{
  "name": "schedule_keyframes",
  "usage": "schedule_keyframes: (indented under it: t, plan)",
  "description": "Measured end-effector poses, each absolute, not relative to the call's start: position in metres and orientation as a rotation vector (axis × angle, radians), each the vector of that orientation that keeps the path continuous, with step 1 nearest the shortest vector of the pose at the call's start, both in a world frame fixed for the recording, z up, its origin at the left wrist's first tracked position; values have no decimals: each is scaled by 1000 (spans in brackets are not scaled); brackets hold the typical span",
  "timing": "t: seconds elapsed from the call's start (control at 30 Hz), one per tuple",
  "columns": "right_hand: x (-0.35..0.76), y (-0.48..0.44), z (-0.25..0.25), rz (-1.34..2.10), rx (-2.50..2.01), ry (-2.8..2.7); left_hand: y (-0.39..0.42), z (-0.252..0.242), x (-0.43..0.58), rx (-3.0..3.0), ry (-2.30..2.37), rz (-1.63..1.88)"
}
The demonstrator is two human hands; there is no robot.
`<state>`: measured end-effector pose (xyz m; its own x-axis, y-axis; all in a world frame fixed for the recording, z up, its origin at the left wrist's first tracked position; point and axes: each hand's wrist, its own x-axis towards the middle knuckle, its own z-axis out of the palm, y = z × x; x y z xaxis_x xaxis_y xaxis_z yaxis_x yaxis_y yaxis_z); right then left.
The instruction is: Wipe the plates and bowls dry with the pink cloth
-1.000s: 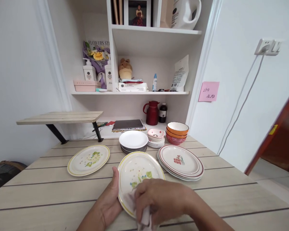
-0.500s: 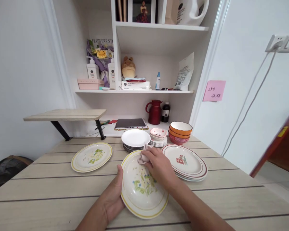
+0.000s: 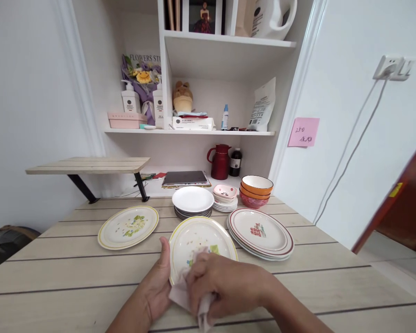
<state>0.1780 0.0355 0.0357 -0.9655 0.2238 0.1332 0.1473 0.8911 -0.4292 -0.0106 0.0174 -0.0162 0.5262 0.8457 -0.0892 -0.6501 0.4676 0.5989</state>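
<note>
From the head camera, looking down at a pale wooden table (image 3: 72, 277), the person's left hand (image 3: 156, 289) clasps the near left edge of a floral plate (image 3: 198, 234). Its thumb is laid up along the yellow-ringed rim, and its other fingers are tucked out of sight underneath. The right hand (image 3: 225, 286) sits over the near half of that plate, fingers curled together and clamped on a pinkish cloth (image 3: 179, 292). The cloth is bunched under the palm and pressed against the plate's surface, with a corner hanging off the near rim. The plate lies near the middle of the table, right in front of the person. To its left, a little apart, lies a second floral plate (image 3: 128, 226). On its right, just beside it, is a stack of red-rimmed plates (image 3: 260, 233). Behind it stands a pile topped by a plain white plate (image 3: 192, 200), then a small pink dish (image 3: 224, 191) on a few saucers, then stacked orange bowls (image 3: 256, 188). Farther back, against the wall, stand a red jug (image 3: 221, 162) and a dark bottle (image 3: 235, 162). A pink note (image 3: 303, 132) is stuck on the wall to the right.
</note>
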Motion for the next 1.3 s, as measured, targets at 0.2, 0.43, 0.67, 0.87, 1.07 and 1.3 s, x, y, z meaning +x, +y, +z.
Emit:
schedule_keyframes:
  t: [0.2,0.43,0.67,0.87,1.07,1.3]
  plan:
    - [207,44,55,644,-803,-2743,18,-16,-13,537,402,923]
    - [189,72,35,109,-1201,-2193,19,-21,-15,554,443,952]
    - [135,52,28,259,-832,-2316,17,-15,-12,510,462,963]
    - [149,33,37,554,-612,-2549,18,-17,-12,511,475,1043]
    - [200,40,55,910,-344,-2908,14,-14,-9,581,467,1025]
    - [215,62,55,275,-1016,-2432,16,-13,-14,544,520,966]
